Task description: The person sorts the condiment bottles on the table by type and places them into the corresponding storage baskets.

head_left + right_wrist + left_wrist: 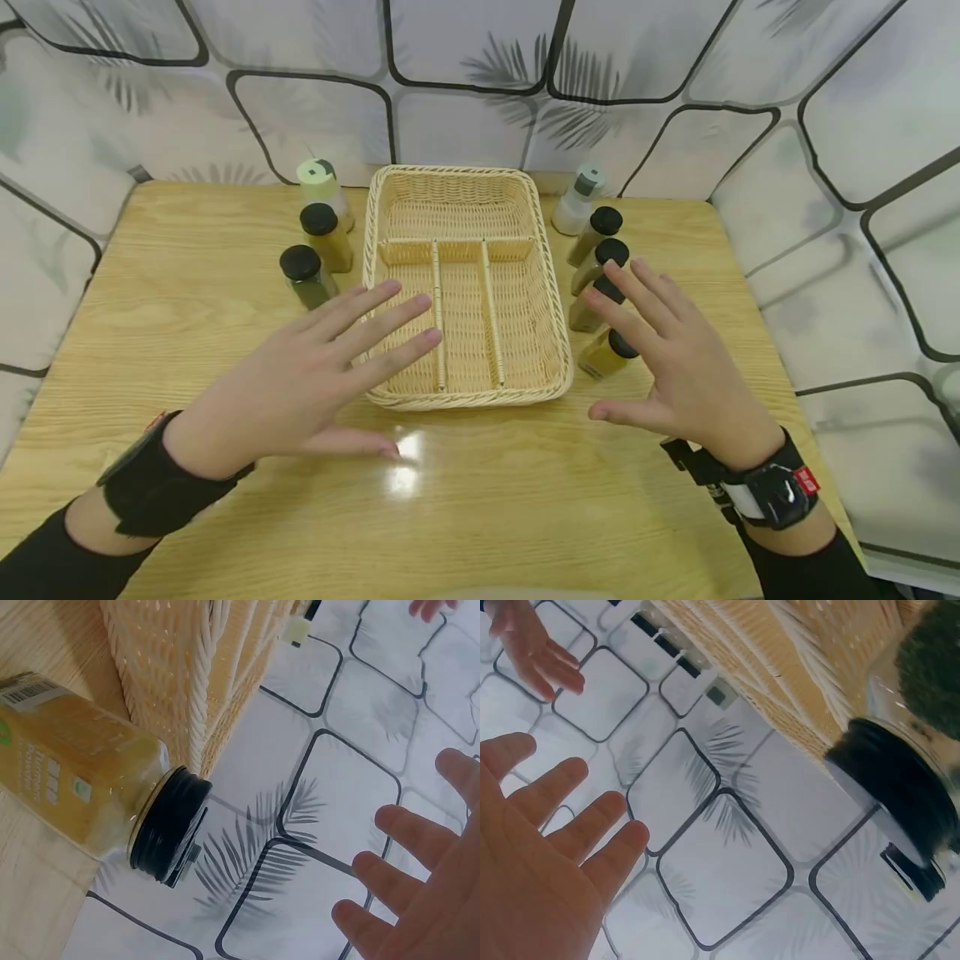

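Observation:
Both hands hover with fingers spread and hold nothing. The left hand (pixel 300 383) reaches across the left front of a woven basket (pixel 468 400), its fingertips over the compartments. To the right of the basket, the right hand (pixel 682 367) has its fingertips over a row of spice jars. Nearest that hand is a jar of yellow turmeric powder (pixel 82 765) with a black lid. A black-lidded jar with dark green contents (pixel 311 287) stands by the left hand. Three dividers split the basket, and its visible compartments hold nothing.
Left of the basket are another black-lidded yellow jar (pixel 330 237) and a bottle with a pale green cap (pixel 322 187). Several black-lidded jars and a white-capped bottle (pixel 577 200) line its right side. Patterned fabric (pixel 465 125) rises behind the wooden table (pixel 480 517).

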The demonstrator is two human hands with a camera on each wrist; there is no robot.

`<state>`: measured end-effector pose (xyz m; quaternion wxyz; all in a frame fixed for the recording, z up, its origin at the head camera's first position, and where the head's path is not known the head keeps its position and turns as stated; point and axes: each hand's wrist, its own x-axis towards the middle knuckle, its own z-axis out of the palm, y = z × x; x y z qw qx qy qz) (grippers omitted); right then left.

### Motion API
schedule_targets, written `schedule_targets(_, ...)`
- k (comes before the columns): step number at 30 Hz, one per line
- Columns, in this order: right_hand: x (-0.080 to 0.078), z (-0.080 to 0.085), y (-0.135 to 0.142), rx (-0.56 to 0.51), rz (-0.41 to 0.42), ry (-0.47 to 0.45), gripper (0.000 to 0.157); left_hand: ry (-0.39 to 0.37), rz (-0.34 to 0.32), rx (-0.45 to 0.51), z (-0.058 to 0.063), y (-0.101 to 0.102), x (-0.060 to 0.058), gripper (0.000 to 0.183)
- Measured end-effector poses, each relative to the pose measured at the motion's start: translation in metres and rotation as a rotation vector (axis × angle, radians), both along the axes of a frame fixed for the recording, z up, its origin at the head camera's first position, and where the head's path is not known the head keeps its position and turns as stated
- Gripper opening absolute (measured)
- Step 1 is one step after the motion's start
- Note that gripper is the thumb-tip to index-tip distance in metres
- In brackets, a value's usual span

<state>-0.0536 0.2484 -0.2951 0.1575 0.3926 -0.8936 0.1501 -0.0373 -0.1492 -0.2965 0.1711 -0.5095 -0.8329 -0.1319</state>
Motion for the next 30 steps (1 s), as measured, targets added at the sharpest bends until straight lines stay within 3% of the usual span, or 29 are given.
schedule_targets(10, -0.001, -0.009, 0.005, 0.014, -0.015, -0.056, 0.1, 0.003, 0.029, 0.025, 0.001, 0.001, 0.004, 0.09)
schedule_targets(17, -0.001, -0.01, 0.023, -0.058, -0.114, -0.036, 0.101, 0.012, 0.029, 0.066, 0.009, 0.014, -0.003, 0.089)
schedule_targets(30, -0.002, -0.011, 0.027, -0.228, -0.172, -0.047, 0.096, 0.055, 0.045, 0.285, 0.031, 0.034, -0.009, 0.089)
